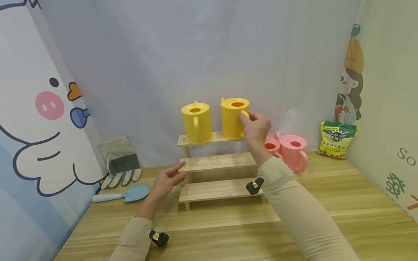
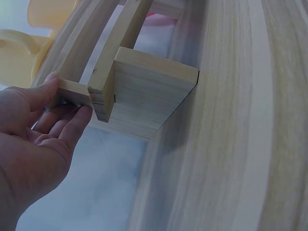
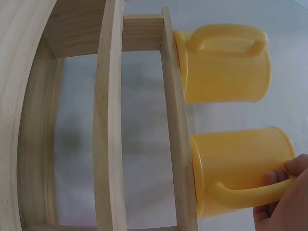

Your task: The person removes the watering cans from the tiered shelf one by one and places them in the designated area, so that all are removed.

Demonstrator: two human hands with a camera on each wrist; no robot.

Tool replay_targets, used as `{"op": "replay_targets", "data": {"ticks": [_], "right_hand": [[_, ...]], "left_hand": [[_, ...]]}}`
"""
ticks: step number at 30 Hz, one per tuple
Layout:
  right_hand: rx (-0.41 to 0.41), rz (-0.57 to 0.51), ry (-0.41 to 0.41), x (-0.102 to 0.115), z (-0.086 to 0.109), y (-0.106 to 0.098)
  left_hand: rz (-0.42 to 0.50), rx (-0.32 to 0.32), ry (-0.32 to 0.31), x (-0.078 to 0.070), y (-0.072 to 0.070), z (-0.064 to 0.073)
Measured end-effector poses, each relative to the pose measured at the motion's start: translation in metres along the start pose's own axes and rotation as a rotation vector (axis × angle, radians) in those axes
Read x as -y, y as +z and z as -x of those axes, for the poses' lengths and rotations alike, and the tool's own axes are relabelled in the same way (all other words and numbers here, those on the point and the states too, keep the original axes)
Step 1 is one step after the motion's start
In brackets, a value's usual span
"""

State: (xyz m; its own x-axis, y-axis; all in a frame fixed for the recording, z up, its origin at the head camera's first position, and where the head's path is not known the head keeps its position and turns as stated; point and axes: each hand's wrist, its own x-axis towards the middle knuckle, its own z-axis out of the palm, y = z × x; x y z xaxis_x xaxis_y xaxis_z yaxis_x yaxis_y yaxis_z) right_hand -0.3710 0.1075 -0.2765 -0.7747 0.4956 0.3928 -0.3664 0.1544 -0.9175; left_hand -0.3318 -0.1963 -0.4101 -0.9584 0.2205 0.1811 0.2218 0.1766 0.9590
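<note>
A three-step wooden rack (image 1: 218,162) stands against the back curtain. Two yellow watering cans are at its top step: the left watering can (image 1: 197,123) stands there with its handle facing front. My right hand (image 1: 257,127) grips the handle of the right watering can (image 1: 234,119), whose base meets the top board in the right wrist view. With thumb and fingertips, my left hand (image 2: 43,130) pinches the left end of the rack's middle board (image 2: 74,91). Two pink watering cans (image 1: 294,154) stand on the table right of the rack, one partly behind my right forearm.
On the left of the table (image 1: 215,235) lie a light blue trowel (image 1: 135,193) and a pair of work gloves (image 1: 122,159) against the wall. A green and yellow fertilizer bag (image 1: 336,139) leans in the right back corner. Printed curtains enclose the table.
</note>
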Motion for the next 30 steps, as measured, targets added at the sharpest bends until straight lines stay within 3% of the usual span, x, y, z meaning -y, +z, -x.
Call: {"op": "replay_targets", "data": {"ticks": [18, 30], "right_hand": [[0.062, -0.021, -0.02, -0.002, 0.002, -0.006], [0.046, -0.047, -0.091, 0.006, 0.009, -0.031]], "left_hand": [[0.011, 0.004, -0.001, 0.001, 0.0, -0.001], [-0.004, 0.009, -0.003, 0.002, 0.0, 0.0]]}}
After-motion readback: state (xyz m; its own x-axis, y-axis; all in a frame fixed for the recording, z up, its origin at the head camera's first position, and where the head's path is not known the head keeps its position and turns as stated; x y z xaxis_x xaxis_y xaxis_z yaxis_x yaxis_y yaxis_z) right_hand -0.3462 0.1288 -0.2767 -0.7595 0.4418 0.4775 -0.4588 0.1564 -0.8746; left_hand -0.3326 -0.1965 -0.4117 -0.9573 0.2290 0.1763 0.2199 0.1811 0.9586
